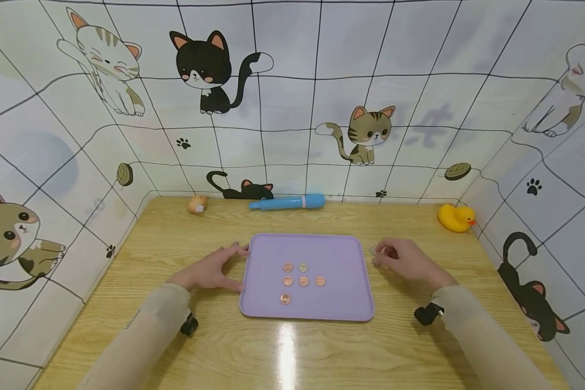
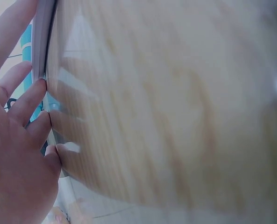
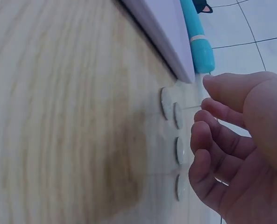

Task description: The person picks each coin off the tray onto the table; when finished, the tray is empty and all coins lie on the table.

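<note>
Taking the middle of the lilac tray (image 1: 338, 254) as the centre of the dial, the left hand (image 1: 212, 272) is at nine o'clock, its fingers and thumb spread apart and their tips touching the tray's edge. The right hand (image 1: 403, 261) is near three o'clock, just off the tray, with its fingers loosely bent and a gap between thumb and fingers; the right wrist view shows nothing pinched in it. Beside its fingertips in that view, four pale coins (image 3: 180, 150) lie on the wooden table (image 1: 239, 352), near the tray's edge.

Six coins lie flat on the tray. One copper coin (image 1: 304, 281) sits about at the centre, with a second copper coin (image 1: 287, 281) at its nine o'clock and a third copper coin (image 1: 320, 281) at its three. A silvery coin (image 1: 304, 267) is at its twelve, a fourth copper coin (image 1: 288, 267) between ten and eleven, and a fifth copper coin (image 1: 285, 298) between seven and eight.

Beyond the tray, a blue pen (image 1: 286, 202) lies towards twelve o'clock, a small orange toy (image 1: 197, 204) at ten, and a yellow rubber duck (image 1: 455, 218) between two and three. A cat-patterned wall covering (image 1: 292, 108) rises behind them.
</note>
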Demonstrator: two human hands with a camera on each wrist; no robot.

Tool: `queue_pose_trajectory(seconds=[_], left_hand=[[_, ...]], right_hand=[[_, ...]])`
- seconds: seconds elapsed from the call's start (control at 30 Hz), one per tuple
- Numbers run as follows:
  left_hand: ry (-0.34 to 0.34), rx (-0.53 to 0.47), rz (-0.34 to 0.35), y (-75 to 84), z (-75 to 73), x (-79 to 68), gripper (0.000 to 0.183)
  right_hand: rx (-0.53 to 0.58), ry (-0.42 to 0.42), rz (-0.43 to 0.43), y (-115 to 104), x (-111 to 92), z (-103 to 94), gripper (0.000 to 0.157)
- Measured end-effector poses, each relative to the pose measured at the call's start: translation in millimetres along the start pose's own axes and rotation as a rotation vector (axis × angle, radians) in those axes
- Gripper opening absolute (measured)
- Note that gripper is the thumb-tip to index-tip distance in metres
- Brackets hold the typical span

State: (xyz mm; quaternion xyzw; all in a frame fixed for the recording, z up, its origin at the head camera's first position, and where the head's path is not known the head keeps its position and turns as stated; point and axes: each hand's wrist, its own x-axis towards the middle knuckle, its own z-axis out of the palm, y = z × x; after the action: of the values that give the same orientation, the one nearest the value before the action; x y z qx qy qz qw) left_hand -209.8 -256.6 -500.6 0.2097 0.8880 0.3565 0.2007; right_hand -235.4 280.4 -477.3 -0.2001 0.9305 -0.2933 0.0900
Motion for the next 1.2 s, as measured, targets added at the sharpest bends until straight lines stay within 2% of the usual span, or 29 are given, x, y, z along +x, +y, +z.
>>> queue_pose_trajectory(seconds=[0.2, 0.33, 0.6, 0.8, 0.97, 1.07, 1.2], left_hand=[[0.0, 0.022, 0.024, -3.8, 0.7, 0.6, 0.088], [-0.001, 0.024, 0.044, -3.6, 1.1, 0.8, 0.088], [0.005, 0.022, 0.028, -5.6, 1.7, 1.9, 0.087], [0.006, 0.02, 0.033, -6.5, 1.1, 2.3, 0.086], [0.006, 0.019, 0.03, -4.7, -0.1, 0.6, 0.087], [0.002, 0.013, 0.026, -3.4, -0.4, 0.1, 0.087], [0.002, 0.023, 0.024, -3.0, 0.0, 0.9, 0.087]], right_hand=[[0.02, 0.024, -0.103, -9, 10, 3.9, 0.012], [0.018, 0.003, -0.157, -21, 18, 11.9, 0.012], [0.023, -0.104, -0.196, -54, 40, 27.9, 0.007], [-0.01, -0.185, -0.281, -76, 56, 42.6, 0.011], [-0.06, -0.212, -0.344, -96, 66, 53.9, 0.013], [-0.074, -0.231, -0.356, -104, 71, 61.2, 0.014], [-0.049, -0.286, -0.333, -112, 78, 70.1, 0.015]])
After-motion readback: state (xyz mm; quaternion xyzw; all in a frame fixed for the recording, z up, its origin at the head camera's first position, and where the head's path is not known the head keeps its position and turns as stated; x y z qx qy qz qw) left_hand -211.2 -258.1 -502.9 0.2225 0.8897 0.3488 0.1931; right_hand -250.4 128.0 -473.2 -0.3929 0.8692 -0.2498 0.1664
